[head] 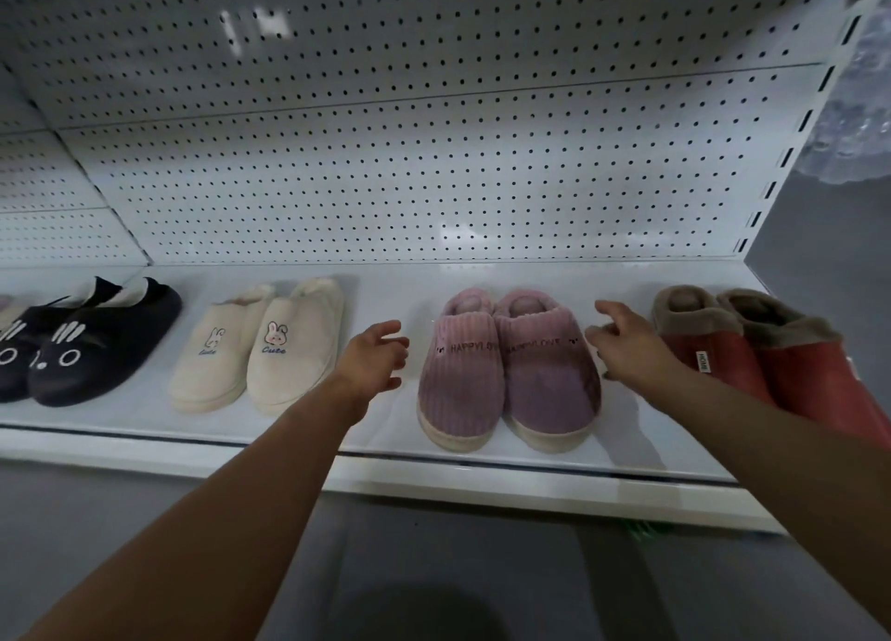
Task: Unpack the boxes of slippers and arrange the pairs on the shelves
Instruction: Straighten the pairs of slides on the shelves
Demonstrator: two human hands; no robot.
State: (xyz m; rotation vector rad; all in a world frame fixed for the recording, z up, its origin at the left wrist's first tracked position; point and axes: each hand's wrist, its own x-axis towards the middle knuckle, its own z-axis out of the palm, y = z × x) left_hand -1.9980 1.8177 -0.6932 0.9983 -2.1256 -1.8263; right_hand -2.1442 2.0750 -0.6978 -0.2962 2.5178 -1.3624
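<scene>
A pink ribbed pair of slippers marked HAPPYLOVE stands side by side on the white shelf, toes toward me. My left hand hovers just left of the pair, fingers loosely curled, holding nothing. My right hand hovers at the pair's right side, fingers relaxed, close to the right slipper; I cannot tell if it touches. A cream pair with bunny marks sits further left, a navy pair with faces beyond it. A red pair with brown fleece collars stands at the right end.
White pegboard backs the shelf. A clear plastic bag hangs at the upper right beside the shelf's slotted upright. Grey floor lies below the shelf's front edge. A little green thing shows under the shelf.
</scene>
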